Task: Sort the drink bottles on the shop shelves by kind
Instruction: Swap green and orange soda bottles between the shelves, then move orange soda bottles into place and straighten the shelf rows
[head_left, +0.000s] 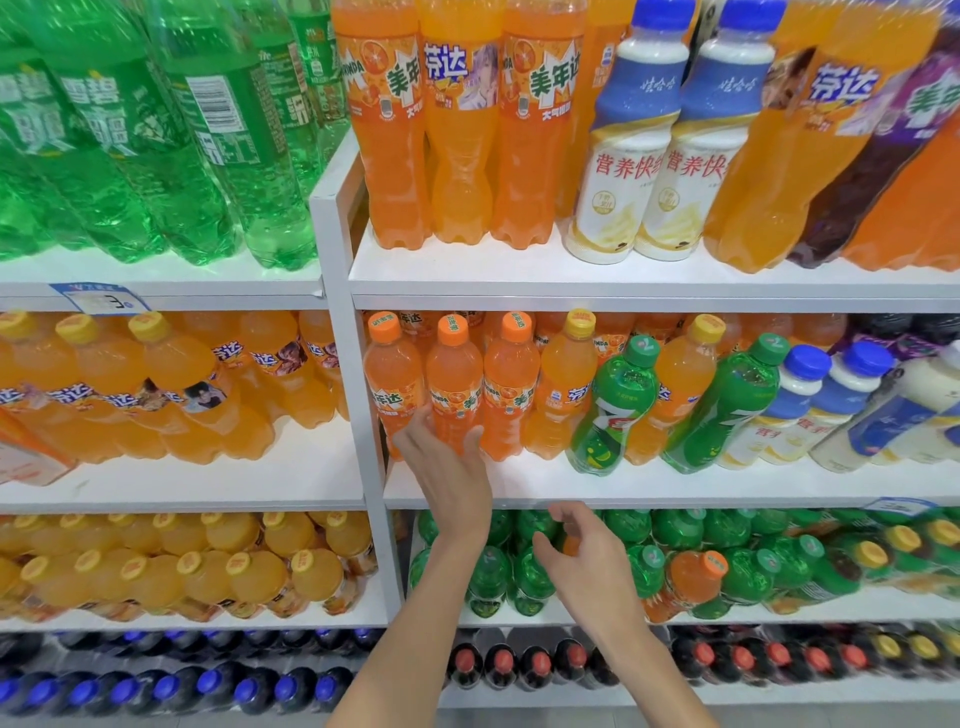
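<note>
L hand (451, 475) hides orange bottle (453, 382) btm

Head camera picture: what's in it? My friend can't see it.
A person's left grip holds an orange soda bottle on the middle shelf, while the right grip hangs open before green bottles one shelf below. Further right on the middle shelf, two more green bottles and blue-capped white bottles stand among orange ones.
</note>
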